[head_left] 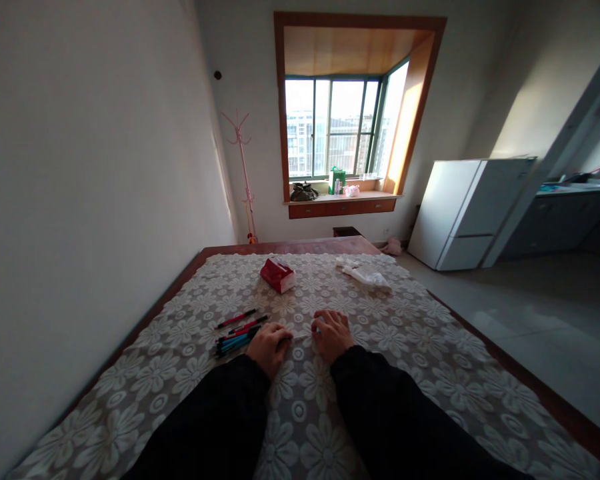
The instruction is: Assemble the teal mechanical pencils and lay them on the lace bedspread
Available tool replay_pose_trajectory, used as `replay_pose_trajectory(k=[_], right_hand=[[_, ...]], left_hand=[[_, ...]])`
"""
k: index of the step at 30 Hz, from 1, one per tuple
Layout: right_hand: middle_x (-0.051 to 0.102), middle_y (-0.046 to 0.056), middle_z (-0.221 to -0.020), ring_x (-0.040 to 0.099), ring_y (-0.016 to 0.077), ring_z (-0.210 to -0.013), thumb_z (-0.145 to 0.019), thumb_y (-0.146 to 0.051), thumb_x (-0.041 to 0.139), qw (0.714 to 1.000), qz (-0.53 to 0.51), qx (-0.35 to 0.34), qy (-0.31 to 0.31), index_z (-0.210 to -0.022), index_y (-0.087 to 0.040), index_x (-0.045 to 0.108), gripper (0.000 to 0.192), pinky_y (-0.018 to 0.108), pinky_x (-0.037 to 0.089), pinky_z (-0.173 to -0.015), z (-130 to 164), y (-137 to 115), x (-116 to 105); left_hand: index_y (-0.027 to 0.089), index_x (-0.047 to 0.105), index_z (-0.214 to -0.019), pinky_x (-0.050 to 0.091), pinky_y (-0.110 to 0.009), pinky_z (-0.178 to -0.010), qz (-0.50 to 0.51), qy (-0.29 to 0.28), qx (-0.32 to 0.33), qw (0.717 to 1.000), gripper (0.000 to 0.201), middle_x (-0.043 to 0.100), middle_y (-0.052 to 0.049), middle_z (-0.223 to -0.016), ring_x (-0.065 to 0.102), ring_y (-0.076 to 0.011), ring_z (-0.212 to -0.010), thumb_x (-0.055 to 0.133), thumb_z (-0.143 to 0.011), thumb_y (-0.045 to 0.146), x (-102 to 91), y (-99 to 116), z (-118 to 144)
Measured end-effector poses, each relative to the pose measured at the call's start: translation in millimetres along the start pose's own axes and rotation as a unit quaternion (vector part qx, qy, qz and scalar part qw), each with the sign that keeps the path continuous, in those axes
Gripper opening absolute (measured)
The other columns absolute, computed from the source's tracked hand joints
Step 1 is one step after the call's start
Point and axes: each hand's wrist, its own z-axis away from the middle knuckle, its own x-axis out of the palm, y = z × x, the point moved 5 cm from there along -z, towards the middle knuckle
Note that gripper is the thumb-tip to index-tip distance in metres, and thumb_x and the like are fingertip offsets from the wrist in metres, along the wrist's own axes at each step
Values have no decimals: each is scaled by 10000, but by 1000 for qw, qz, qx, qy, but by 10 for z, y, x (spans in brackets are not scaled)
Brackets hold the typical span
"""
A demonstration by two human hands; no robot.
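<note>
My left hand rests on the lace tablecloth with its fingers curled together. Whatever it may hold is hidden. Against its outer side lies a bunch of blue and black pens. Two red-and-black pens are just beyond: a farther red pen and a nearer red pen. My right hand is a short way to the right, its fingers bent inward toward the left hand. A small bluish bit shows by its fingertips, too small to name.
Farther up the table are a red tissue pack and a crumpled white plastic bag. A wall runs along the left side. Beyond stand a pink coat rack, a window sill with bags, and a white refrigerator.
</note>
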Motion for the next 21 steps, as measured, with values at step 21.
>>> replay_pose_trajectory(k=[21], right_hand=[[668, -6, -1137, 521, 219, -1135, -835, -194, 640, 998, -59, -28, -18, -854, -292, 713, 124, 451, 239, -1045, -29, -20, 53]], left_hand=[[223, 729, -993, 477, -369, -912, 27, -52, 16, 998, 259, 713, -56, -993, 598, -236, -998, 536, -861, 110, -10, 58, -19]])
